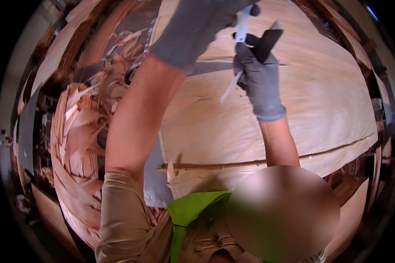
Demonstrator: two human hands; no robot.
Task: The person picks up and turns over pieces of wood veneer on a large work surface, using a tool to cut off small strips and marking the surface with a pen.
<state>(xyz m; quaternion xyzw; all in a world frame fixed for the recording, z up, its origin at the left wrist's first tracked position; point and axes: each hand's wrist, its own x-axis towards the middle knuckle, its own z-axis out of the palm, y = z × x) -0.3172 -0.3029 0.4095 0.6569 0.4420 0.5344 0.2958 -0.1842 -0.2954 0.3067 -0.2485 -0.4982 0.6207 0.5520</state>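
Note:
Both hands wear grey gloves. My left hand (pixel 202 26) reaches to the top of the view, its fingers closed on the upper end of a narrow white strip (pixel 242 27). The strip runs down into my right hand (pixel 261 79), and a thin white tail sticks out below that hand. My right hand is closed around the strip and also has a dark, flat, blade-like tool (pixel 268 42) with a pale tip pointing up. Beneath both hands lies a large sheet of pale wood veneer (pixel 224 114). Some fingertips of my left hand are cut off by the frame.
A thin stick (pixel 219 166) lies across the near part of the veneer. Torn veneer scraps (pixel 81 127) are heaped at the left. A round metallic thing (pixel 131 73) shows partly behind my left forearm. More veneer sheets (pixel 349 35) lie along the right side.

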